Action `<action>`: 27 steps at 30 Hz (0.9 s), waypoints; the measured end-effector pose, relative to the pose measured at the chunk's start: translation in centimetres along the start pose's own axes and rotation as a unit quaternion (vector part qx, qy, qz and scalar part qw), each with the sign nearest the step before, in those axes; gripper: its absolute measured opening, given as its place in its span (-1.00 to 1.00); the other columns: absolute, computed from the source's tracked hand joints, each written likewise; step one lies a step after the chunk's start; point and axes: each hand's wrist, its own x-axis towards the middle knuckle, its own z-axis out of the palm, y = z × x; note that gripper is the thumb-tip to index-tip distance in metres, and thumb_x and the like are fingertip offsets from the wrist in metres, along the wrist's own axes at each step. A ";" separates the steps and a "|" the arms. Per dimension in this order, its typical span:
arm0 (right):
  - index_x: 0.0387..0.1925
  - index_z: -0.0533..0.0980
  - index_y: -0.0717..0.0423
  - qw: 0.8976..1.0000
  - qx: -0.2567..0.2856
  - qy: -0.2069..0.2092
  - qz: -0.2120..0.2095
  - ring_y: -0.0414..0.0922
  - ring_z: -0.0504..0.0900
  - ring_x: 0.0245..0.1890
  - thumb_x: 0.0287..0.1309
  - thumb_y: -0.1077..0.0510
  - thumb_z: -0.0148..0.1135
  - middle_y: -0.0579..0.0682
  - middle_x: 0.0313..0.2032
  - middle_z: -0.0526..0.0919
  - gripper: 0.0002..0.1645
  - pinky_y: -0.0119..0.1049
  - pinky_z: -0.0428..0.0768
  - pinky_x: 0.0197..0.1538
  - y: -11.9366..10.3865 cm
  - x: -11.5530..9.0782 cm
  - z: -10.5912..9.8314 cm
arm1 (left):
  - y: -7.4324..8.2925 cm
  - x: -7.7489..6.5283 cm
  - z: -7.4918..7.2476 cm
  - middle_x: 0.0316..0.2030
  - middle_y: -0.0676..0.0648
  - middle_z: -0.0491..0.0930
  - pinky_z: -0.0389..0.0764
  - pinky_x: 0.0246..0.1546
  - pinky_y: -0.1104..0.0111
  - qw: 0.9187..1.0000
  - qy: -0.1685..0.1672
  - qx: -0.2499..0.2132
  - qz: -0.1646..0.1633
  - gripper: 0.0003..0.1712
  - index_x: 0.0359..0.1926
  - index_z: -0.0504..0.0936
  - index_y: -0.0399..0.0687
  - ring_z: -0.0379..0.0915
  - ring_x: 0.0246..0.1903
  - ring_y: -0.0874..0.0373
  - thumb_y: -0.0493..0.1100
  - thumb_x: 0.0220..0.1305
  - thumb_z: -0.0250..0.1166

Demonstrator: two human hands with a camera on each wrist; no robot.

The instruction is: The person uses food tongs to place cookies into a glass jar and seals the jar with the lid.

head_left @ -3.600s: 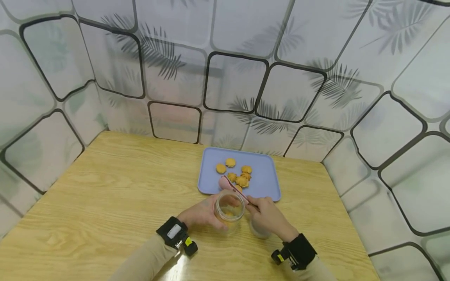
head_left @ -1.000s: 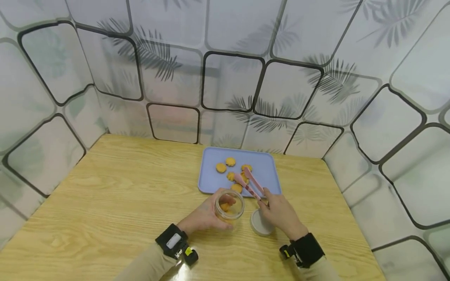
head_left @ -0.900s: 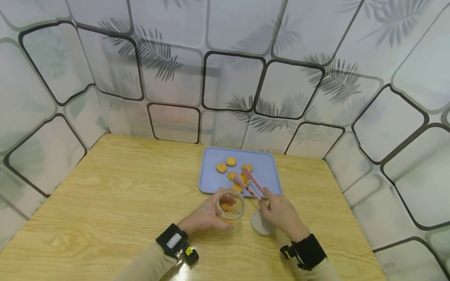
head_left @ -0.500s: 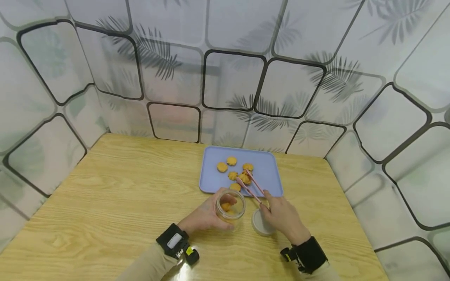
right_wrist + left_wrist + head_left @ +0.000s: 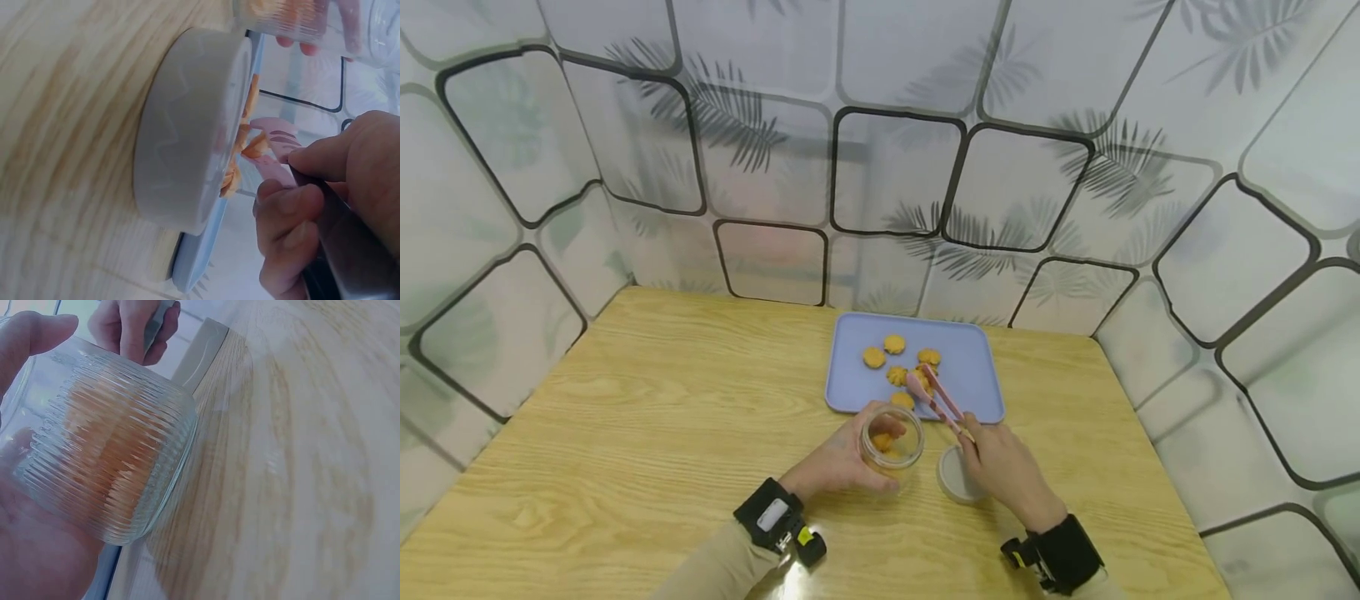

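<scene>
My left hand [image 5: 838, 460] grips a clear ribbed glass jar [image 5: 172, 403], its open mouth tilted up towards the head camera. Several golden biscuits [image 5: 103, 444] show through the jar's wall. In my right hand [image 5: 1006, 468] is a pair of pink tongs [image 5: 943, 392] with a dark handle, reaching over the blue tray [image 5: 970, 385]. The right wrist view has the tong tips on either side of one biscuit [image 5: 255, 146]. More biscuits [image 5: 894, 344] lie spread on the tray, some partly behind the tongs.
A round pale lid [image 5: 958, 477] with a wavy side pattern lies on the wooden table [image 5: 700, 400], just under my right hand. A patterned curtain [image 5: 775, 167] closes off the table's back and sides.
From beside the jar mouth, the tongs have moved out over the tray. In the last half second their tips have drawn closer together around a biscuit. The jar stays almost still.
</scene>
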 end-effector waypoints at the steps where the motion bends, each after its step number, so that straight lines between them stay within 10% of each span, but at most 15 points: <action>1: 0.17 0.55 0.42 1.000 0.002 0.006 -0.002 -0.34 0.18 -0.71 0.37 0.22 0.25 -0.12 -0.67 0.47 -0.56 -0.45 0.18 -0.64 0.0 0.0 -0.1 | 0.0 0.0 0.0 0.26 -0.40 0.40 0.47 0.30 0.05 1.000 0.000 -0.001 0.001 0.00 0.39 0.33 0.13 0.32 0.31 -0.25 -0.34 -0.07 0.59; 15: 0.31 0.44 0.38 0.986 0.163 0.015 0.023 -0.43 0.01 -0.74 0.46 0.19 0.16 -0.30 -0.74 0.18 -0.49 -0.51 0.11 -0.61 -0.7 -2.2 -1.9 | 0.1 0.1 -0.1 0.23 -0.34 0.47 0.44 0.29 0.22 1.000 0.010 0.029 -0.005 0.03 0.36 0.36 0.20 0.39 0.27 -0.14 -0.34 -0.15 0.61; 27: 0.29 0.48 0.34 0.963 0.236 0.092 -0.095 -0.60 0.02 -0.67 0.33 0.40 0.21 -0.40 -0.68 0.21 -0.49 -0.62 0.17 -0.66 -2.2 -6.0 -4.9 | 0.1 0.3 -0.1 0.24 -0.36 0.47 0.43 0.32 0.23 1.000 0.006 0.022 -0.012 0.04 0.36 0.35 0.15 0.37 0.29 -0.23 -0.37 -0.18 0.60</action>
